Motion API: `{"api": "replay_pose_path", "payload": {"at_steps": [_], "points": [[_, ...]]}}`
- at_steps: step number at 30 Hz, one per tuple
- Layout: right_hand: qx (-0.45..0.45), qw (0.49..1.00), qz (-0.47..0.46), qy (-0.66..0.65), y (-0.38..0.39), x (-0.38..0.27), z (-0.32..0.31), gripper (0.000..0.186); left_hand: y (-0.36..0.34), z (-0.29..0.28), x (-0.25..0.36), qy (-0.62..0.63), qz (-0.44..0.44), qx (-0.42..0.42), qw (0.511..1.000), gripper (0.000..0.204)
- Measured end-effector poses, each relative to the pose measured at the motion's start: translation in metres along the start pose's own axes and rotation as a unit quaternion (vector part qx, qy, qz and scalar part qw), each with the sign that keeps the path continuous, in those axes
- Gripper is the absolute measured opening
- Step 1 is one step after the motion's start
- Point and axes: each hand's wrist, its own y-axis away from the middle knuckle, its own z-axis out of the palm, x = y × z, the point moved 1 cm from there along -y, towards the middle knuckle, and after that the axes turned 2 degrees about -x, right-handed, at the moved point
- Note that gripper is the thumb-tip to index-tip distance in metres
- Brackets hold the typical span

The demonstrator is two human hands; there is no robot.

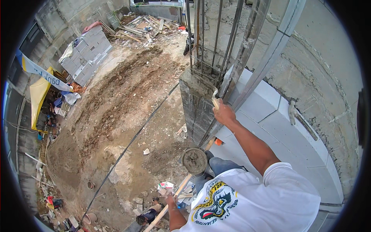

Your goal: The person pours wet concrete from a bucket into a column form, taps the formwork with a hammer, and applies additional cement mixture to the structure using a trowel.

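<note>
My right hand point(223, 112) is closed around the pale handle of a trowel point(215, 101). The trowel's metal neck reaches over the top of a column form point(196, 106), where wet grey concrete point(206, 83) surrounds upright steel bars point(216, 36). Lower down, my left hand point(170, 200) grips a wooden pole point(157, 219) that slants up towards the column; part of its fingers is hidden. A round bucket of mortar point(194, 161) sits by my legs, just below the form. Neither hand touches it.
White block wall point(266, 116) runs along my right, with a grey tool point(295, 113) on it. Far below lies muddy ground point(116, 104), crossed by a black cable point(129, 149). Stacked blocks point(85, 54) and scrap wood point(141, 29) stand beyond. Another person point(148, 216) is underneath.
</note>
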Motion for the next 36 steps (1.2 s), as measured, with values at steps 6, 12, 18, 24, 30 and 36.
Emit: {"api": "replay_pose_path", "payload": {"at_steps": [6, 12, 18, 24, 30, 36], "points": [[-0.024, 1.0, -0.014, -0.001, -0.001, 0.002, 0.002, 0.045, 0.039, 0.022, -0.016, -0.015, -0.077, -0.023, 0.997, 0.037], [-0.051, 0.998, -0.013, 0.015, -0.007, -0.002, -0.004, 0.043, 0.023, 0.053, 0.005, -0.033, -0.048, -0.046, 0.997, 0.04], [-0.069, 0.997, -0.011, 0.031, -0.01, -0.001, -0.011, 0.046, 0.021, 0.056, 0.034, -0.029, -0.003, -0.067, 0.997, 0.034], [-0.006, 0.991, -0.043, -0.123, 0.013, -0.004, 0.041, 0.045, 0.015, 0.038, 0.034, -0.095, -0.033, -0.057, 0.993, 0.041], [-0.112, 0.833, 0.034, -0.54, -0.017, -0.07, 0.113, 0.029, 0.019, 0.015, 0.028, -0.064, -0.007, -0.03, 0.997, 0.039], [-0.268, 0.571, 0.117, -0.767, -0.045, -0.109, 0.092, 0.015, 0.047, 0.0, 0.04, -0.047, 0.003, -0.007, 0.999, 0.043]]}}
